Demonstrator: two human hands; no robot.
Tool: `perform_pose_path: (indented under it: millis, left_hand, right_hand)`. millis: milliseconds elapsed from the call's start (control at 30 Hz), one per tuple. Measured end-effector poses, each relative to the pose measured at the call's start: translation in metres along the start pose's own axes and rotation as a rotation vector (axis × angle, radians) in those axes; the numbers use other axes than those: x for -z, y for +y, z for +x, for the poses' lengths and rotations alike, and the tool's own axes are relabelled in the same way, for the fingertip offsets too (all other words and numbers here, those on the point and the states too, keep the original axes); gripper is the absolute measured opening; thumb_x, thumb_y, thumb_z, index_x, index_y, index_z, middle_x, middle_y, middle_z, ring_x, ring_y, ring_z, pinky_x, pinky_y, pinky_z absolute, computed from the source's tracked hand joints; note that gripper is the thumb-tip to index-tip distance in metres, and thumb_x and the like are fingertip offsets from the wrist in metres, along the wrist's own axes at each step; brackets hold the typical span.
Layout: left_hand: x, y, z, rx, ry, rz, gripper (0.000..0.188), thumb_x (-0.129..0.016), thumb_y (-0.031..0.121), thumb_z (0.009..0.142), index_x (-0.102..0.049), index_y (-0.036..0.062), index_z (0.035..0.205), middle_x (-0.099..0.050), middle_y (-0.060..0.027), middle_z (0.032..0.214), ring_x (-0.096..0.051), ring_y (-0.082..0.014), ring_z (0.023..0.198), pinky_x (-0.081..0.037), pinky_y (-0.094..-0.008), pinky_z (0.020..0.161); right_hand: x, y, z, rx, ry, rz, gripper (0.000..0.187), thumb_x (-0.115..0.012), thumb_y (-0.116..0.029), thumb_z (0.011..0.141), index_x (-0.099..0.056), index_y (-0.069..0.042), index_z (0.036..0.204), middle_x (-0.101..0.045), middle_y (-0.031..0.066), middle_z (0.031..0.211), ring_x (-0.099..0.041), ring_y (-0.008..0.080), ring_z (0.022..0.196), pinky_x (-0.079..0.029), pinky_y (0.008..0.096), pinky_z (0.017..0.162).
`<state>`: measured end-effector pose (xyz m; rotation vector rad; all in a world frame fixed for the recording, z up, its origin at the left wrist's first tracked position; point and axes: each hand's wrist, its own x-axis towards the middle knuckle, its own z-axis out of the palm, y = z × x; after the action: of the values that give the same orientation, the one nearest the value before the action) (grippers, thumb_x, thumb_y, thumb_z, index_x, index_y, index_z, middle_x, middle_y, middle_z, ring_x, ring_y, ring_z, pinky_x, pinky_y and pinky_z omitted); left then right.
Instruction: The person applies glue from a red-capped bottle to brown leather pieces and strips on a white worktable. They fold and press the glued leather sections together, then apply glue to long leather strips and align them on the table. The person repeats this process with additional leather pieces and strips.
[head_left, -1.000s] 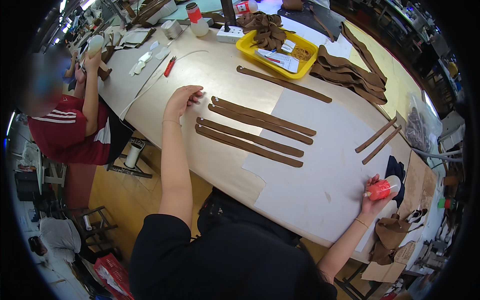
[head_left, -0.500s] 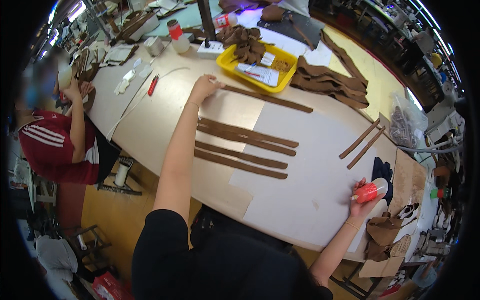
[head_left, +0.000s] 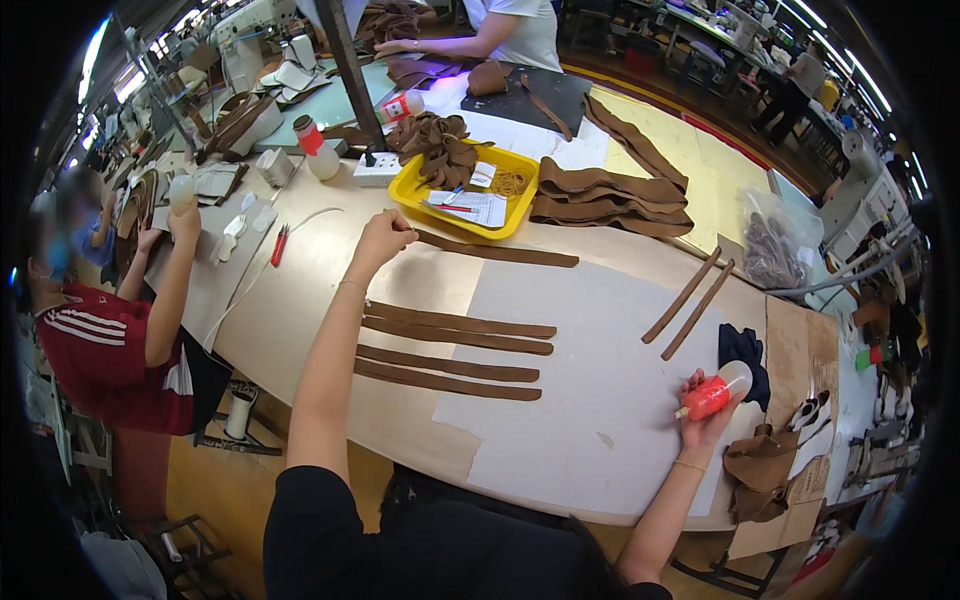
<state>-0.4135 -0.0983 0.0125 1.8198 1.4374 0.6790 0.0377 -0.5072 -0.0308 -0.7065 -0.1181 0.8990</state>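
Observation:
With its fingers pinched together, my left hand (head_left: 385, 242) grips the left end of a long brown strip (head_left: 500, 252) that lies across the far part of the table. Several similar brown strips (head_left: 455, 330) lie side by side nearer to me, their left ends partly hidden by my forearm. My right hand (head_left: 706, 425) is wrapped round a clear squeeze bottle with a red label (head_left: 708, 398), held tilted above the table's right side, its narrow tip toward the left. Two shorter brown strips (head_left: 690, 300) rest beyond that hand.
A yellow tray (head_left: 490, 232) holds brown pieces, paper and pens. Beside it lie folded brown bands (head_left: 610, 205). Red-handled snips (head_left: 279, 245), dark cloth (head_left: 742, 360) and a clear plastic bag (head_left: 775, 240) sit around the table (head_left: 570, 440). A co-worker in a red shirt (head_left: 110, 345) is at left, another (head_left: 510, 30) across.
The view has tilted upward, bringing the co-worker across the table into sight. My left hand stays at the strip's end, and my right hand keeps hold of the bottle.

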Motion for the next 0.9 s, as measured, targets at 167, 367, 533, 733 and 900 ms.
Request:
perform_pose_path:
  millis: [167, 367, 533, 733, 900]
  left_hand:
    - [0.005, 0.098, -0.037, -0.138, -0.249, -0.362, 0.016, -0.066, 0.008, 0.081, -0.059, 0.0002, 0.093, -0.062, -0.0032, 0.076, -0.059, -0.0097, 0.066, -0.049, -0.0236, 0.06]
    - [0.0, 0.206, -0.097, -0.308, -0.552, -0.647, 0.022, -0.067, 0.0, 0.083, -0.061, -0.0017, 0.104, -0.066, -0.005, 0.086, -0.065, -0.0127, 0.083, -0.053, -0.0243, 0.079]
    - [-0.008, 0.262, -0.135, -0.491, -0.525, -0.536, 0.016, -0.067, 0.001, 0.083, -0.065, -0.0041, 0.098, -0.068, -0.0057, 0.085, -0.065, -0.0103, 0.074, -0.053, -0.0208, 0.069]
    - [-0.015, 0.292, -0.163, -1.057, -0.151, -0.273, 0.014, -0.074, 0.006, 0.078, -0.069, 0.0005, 0.091, -0.062, 0.0006, 0.074, -0.051, -0.004, 0.061, -0.041, -0.0189, 0.055]
    - [-0.022, 0.297, -0.167, -0.78, -0.297, -0.336, 0.016, -0.073, 0.01, 0.082, -0.064, -0.0009, 0.089, -0.062, 0.0012, 0.072, -0.054, -0.0033, 0.063, -0.044, -0.0184, 0.056]
  right_hand:
    - [-0.005, 0.002, 0.0, -0.007, -0.018, 0.022, 0.073, -0.054, -0.07, 0.08, -0.054, -0.003, 0.109, -0.058, 0.0169, 0.109, -0.056, 0.0301, 0.1, -0.048, 0.0445, 0.086]
    - [-0.064, 0.022, -0.006, -0.07, -0.24, -0.009, 0.089, -0.052, -0.076, 0.075, -0.049, 0.0, 0.121, -0.052, 0.0203, 0.127, -0.062, 0.0337, 0.098, -0.053, 0.0452, 0.082]
    - [-0.136, 0.041, -0.014, -0.187, -0.584, 0.059, 0.099, -0.053, -0.081, 0.07, -0.046, 0.003, 0.122, -0.029, 0.0243, 0.146, -0.064, 0.0376, 0.1, -0.055, 0.0451, 0.081]
    - [-0.16, 0.071, -0.03, -0.453, -0.863, 0.183, 0.093, -0.051, -0.082, 0.07, -0.049, 0.002, 0.11, -0.02, 0.0314, 0.148, -0.062, 0.0442, 0.101, -0.054, 0.0482, 0.079]
    - [-0.127, 0.083, -0.054, -0.658, -0.898, 0.351, 0.095, -0.057, -0.081, 0.066, -0.049, 0.003, 0.11, -0.024, 0.0386, 0.142, -0.06, 0.0477, 0.103, -0.054, 0.049, 0.08]
